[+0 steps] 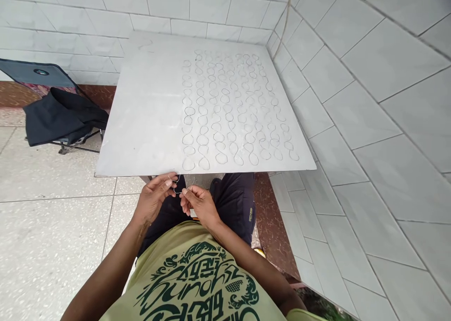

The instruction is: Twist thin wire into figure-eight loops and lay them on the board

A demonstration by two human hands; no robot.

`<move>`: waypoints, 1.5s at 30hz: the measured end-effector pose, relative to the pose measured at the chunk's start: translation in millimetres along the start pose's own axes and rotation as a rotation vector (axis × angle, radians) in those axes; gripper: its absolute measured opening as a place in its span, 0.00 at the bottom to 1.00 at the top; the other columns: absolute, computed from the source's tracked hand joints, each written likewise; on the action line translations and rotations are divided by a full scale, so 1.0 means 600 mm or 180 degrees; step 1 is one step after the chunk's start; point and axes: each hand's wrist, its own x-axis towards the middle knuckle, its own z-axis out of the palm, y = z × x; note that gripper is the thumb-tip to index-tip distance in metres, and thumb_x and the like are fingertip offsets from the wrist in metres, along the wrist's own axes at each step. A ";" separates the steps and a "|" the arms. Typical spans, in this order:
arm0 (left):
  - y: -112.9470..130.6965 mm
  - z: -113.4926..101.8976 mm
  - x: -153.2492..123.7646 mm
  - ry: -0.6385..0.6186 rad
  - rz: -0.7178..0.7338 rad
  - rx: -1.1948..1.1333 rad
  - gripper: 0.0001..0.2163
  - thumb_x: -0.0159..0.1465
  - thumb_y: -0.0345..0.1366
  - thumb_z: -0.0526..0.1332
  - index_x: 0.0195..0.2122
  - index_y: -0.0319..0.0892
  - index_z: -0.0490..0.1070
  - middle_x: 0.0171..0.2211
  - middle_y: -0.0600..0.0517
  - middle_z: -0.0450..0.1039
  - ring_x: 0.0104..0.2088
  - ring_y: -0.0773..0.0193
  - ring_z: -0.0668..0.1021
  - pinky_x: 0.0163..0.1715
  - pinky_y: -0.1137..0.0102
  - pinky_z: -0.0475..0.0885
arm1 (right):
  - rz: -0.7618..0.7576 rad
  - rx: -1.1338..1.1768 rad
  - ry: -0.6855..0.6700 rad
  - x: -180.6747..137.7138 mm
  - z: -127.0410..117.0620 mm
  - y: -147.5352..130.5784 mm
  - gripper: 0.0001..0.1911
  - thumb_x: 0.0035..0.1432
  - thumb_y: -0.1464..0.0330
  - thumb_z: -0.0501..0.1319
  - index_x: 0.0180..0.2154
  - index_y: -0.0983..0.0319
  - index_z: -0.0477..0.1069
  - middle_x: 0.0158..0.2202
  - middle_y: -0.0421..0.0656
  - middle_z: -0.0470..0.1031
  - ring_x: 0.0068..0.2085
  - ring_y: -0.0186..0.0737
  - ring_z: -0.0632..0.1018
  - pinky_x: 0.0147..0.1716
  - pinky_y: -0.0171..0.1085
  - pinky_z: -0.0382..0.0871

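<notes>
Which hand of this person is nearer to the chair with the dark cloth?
Left. The left hand is to the right of the chair and its dark cloth; the right hand is farther right, beyond the left one.

1. Most likely a tiled corner of a home or its veranda; which of the two cannot be told.
2. Pale rectangular tiles cover the back wall and the right wall.
3. Speckled terrazzo floor meets reddish-brown skirting.
4. A folding camp chair, draped with dark cloth, suggests domestic use.
5. A plain white tabletop fills the corner.
6. Blurred greenery at lower right hints at open air.
</notes>
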 end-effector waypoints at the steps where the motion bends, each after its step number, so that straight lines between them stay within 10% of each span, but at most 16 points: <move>1: 0.004 0.003 -0.002 0.0047 -0.0023 -0.0081 0.16 0.61 0.43 0.73 0.48 0.41 0.83 0.50 0.42 0.78 0.39 0.62 0.77 0.32 0.71 0.74 | -0.0002 -0.0031 -0.0009 -0.002 0.000 -0.001 0.21 0.57 0.50 0.69 0.30 0.62 0.75 0.22 0.38 0.75 0.18 0.29 0.71 0.15 0.30 0.63; 23: 0.081 -0.032 0.026 -0.0859 -0.0767 0.0060 0.15 0.64 0.43 0.71 0.27 0.38 0.74 0.14 0.58 0.59 0.15 0.74 0.59 0.18 0.75 0.52 | -0.0015 -0.0332 0.0025 -0.012 -0.016 -0.012 0.20 0.59 0.53 0.68 0.26 0.61 0.70 0.20 0.36 0.70 0.17 0.28 0.67 0.16 0.30 0.58; 31: 0.103 -0.057 0.052 -0.0997 -0.1110 0.0523 0.16 0.63 0.48 0.71 0.34 0.37 0.80 0.16 0.54 0.67 0.13 0.73 0.65 0.13 0.77 0.51 | -0.0008 -0.0355 0.0063 -0.010 -0.018 -0.010 0.20 0.59 0.53 0.68 0.26 0.61 0.71 0.20 0.36 0.70 0.18 0.28 0.67 0.16 0.30 0.58; 40: 0.060 -0.038 0.001 -0.0845 -0.0617 0.0218 0.26 0.67 0.54 0.65 0.58 0.40 0.76 0.50 0.35 0.80 0.25 0.66 0.77 0.25 0.70 0.73 | -0.0059 -0.0408 -0.0030 -0.020 -0.013 -0.017 0.20 0.61 0.51 0.67 0.29 0.60 0.72 0.22 0.37 0.71 0.19 0.30 0.68 0.18 0.31 0.60; 45: 0.065 -0.025 0.004 -0.0776 -0.0186 0.0580 0.21 0.67 0.48 0.67 0.56 0.41 0.79 0.41 0.43 0.82 0.23 0.69 0.72 0.29 0.69 0.73 | 0.0138 -0.0461 -0.0265 -0.027 -0.007 -0.014 0.19 0.60 0.52 0.68 0.30 0.61 0.73 0.22 0.36 0.72 0.19 0.29 0.68 0.18 0.31 0.59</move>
